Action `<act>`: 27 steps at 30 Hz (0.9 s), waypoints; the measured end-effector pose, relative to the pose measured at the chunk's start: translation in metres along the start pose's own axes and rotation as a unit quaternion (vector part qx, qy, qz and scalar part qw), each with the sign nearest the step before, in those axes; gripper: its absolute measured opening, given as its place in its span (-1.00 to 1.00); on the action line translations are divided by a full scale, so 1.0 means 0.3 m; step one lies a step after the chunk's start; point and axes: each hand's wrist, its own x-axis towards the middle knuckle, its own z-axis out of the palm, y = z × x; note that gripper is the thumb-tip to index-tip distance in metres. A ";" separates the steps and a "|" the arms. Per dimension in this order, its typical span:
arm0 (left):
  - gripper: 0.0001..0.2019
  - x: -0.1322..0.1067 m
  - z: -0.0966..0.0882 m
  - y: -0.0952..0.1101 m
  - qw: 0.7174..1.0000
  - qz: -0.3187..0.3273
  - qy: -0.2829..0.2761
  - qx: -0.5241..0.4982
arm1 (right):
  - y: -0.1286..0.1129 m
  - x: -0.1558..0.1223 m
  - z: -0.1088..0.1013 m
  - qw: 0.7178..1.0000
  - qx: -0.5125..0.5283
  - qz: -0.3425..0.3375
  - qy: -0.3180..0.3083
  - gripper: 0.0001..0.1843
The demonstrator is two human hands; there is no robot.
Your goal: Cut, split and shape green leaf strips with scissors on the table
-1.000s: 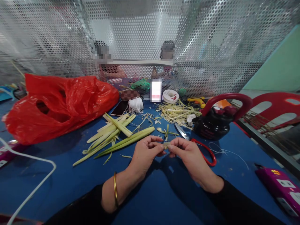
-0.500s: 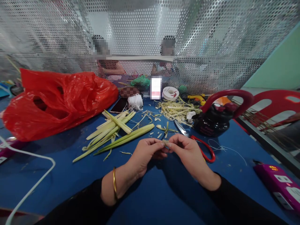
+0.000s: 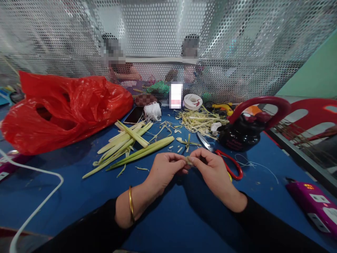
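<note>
Over the blue table (image 3: 171, 218) my left hand (image 3: 164, 168) and my right hand (image 3: 212, 168) meet fingertip to fingertip, both pinched on one small pale green leaf piece (image 3: 188, 161). A gold bangle sits on my left wrist. Just beyond the hands lie long green leaf strips (image 3: 131, 147). Red-handled scissors (image 3: 223, 160) rest beside my right hand.
A red plastic bag (image 3: 65, 109) fills the left. At the back lie a phone (image 3: 134, 115), white thread (image 3: 152, 111), a tape roll (image 3: 193, 102) and a heap of leaf trimmings (image 3: 200, 121). A black kettle with red handle (image 3: 244, 133) stands right. Two people sit behind the mesh screen.
Both hands have stayed pinched together on the leaf piece, with small finger shifts. The view has tipped slightly, so everything sits a little higher in frame.
</note>
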 end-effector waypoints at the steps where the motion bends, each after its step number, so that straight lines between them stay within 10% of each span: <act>1: -0.96 0.000 0.001 -0.001 1.000 -0.002 0.000 -0.001 | 0.001 -0.001 0.001 1.000 -0.002 -0.003 0.001 -0.84; 27: -0.74 0.006 -0.005 -0.017 0.993 0.096 0.051 0.045 | -0.003 0.002 0.005 0.999 0.046 0.001 -0.018 -0.82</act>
